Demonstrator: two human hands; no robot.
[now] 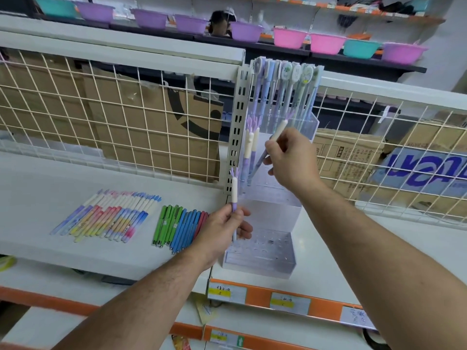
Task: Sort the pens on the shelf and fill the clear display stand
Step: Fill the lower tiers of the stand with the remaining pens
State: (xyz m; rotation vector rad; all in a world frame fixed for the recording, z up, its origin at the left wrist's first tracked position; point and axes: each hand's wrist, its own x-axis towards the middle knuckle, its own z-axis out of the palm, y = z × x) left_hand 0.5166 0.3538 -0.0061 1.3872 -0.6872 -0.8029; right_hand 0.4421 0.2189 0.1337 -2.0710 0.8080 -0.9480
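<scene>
The right hand [290, 157], forearm stretched far, pinches a cream-capped lilac pen with a purple tuft [280, 128]. Its long axis slants, tip down-left toward the middle tier of the clear stepped acrylic display stand [260, 263], just below the grip. The left hand [225, 228] grips a matching upright pen [234, 190] beside the stand's near-left edge.

Display stand [262, 253]: clear glossy plastic. Shelf [38, 198]: smooth white painted metal. Wire grid [113, 117]: cream-coated metal. Boxes [151, 127]: matt brown cardboard. Basins [288, 37]: glossy plastic.
</scene>
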